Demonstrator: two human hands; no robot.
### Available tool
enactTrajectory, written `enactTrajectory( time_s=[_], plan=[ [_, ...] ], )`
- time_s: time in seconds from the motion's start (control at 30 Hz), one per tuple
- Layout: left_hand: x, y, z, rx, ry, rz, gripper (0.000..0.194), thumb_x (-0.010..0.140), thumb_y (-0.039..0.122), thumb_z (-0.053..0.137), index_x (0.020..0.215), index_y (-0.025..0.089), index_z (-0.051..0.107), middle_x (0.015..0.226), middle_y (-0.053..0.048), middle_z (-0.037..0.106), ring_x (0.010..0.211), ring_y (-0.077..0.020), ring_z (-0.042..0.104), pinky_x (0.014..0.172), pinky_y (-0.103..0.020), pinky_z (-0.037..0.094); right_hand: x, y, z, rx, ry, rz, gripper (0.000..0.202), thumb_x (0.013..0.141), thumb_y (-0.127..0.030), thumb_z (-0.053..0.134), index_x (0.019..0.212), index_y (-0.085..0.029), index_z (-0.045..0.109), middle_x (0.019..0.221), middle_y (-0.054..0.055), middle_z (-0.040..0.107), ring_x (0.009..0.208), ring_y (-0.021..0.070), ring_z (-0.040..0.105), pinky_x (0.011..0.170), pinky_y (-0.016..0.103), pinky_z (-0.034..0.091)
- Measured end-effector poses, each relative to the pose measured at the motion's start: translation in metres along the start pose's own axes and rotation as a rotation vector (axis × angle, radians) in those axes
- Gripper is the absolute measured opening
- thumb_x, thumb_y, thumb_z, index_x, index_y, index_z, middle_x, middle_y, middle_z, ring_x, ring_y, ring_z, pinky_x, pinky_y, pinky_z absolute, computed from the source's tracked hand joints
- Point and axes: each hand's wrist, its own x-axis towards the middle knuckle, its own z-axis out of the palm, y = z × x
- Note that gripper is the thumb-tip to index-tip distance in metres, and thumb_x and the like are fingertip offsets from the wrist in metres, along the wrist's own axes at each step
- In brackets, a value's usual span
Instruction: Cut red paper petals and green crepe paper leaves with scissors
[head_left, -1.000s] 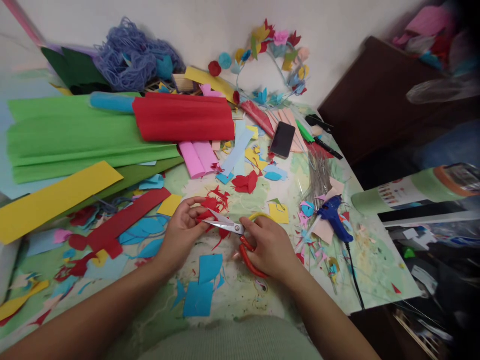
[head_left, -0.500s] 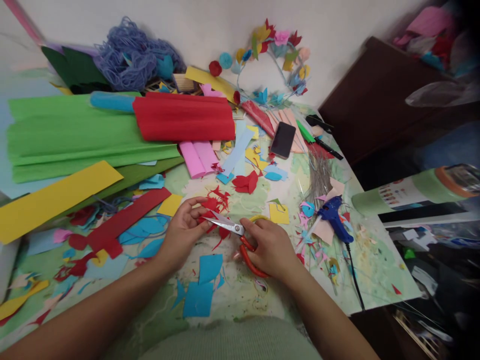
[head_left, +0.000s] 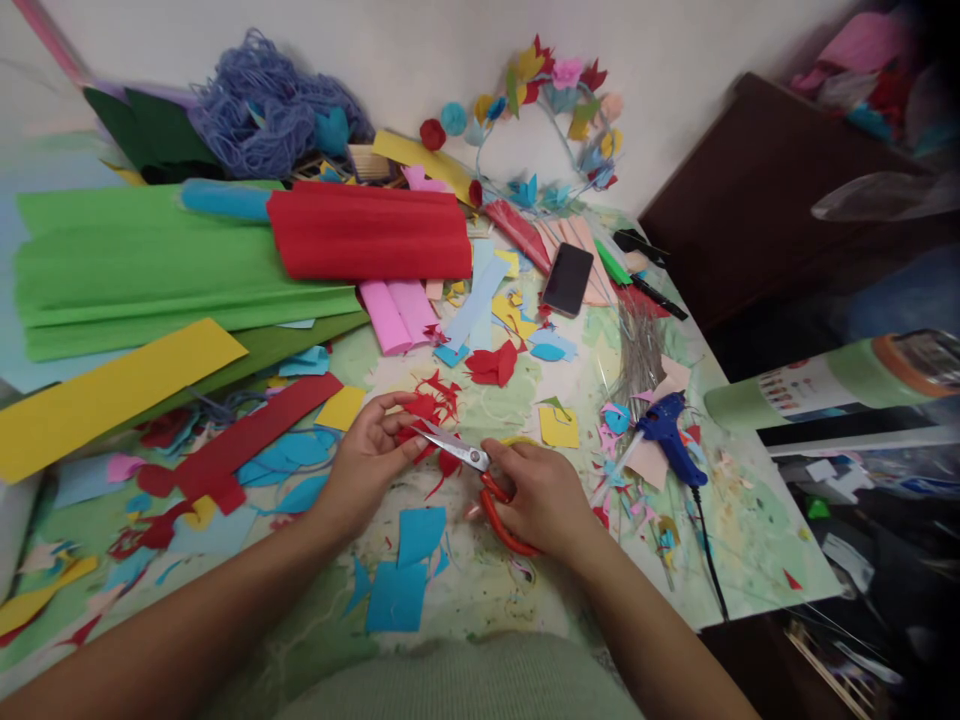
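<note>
In the middle of the head view, my right hand [head_left: 544,490] grips scissors [head_left: 469,455] with red and yellow handles. Their blades point left and lie slightly apart, tips close to my left fingers. My left hand [head_left: 367,455] is closed in a pinch on a small piece of red paper [head_left: 406,434], partly hidden by the fingers and blades. Behind the blades lie thin red paper scraps [head_left: 439,393] on the table. Blue paper squares [head_left: 397,597] rest below the hands, and cut red petals [head_left: 491,363] sit just beyond them.
Rolls of green crepe paper [head_left: 150,260] and red crepe paper [head_left: 371,232] lie at the back left. A blue glue gun [head_left: 675,440] with a cord is to the right, near wires [head_left: 637,345] and a phone [head_left: 568,279]. A flower wreath [head_left: 480,150] leans against the wall.
The scissor blades have come slightly closer together at the tips. Both hands stay in nearly the same place.
</note>
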Motion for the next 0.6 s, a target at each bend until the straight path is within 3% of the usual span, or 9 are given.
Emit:
enactTrajectory(
  time_s=[0.6],
  plan=[
    [-0.0030, 0.0033, 0.0024, -0.026, 0.048, 0.041, 0.038, 0.072, 0.017, 0.072, 0.106, 0.022, 0.055, 0.083, 0.002, 0.068, 0.073, -0.0093, 0.062, 0.069, -0.019, 0.049, -0.0008, 0.0012, 0.0011, 0.076, -0.035, 0.020, 0.042, 0.078, -0.058, 0.058, 0.100, -0.022, 0.061, 0.068, -0.001, 0.054, 0.060, 0.0130, 0.048, 0.056, 0.023, 0.025]
  ],
)
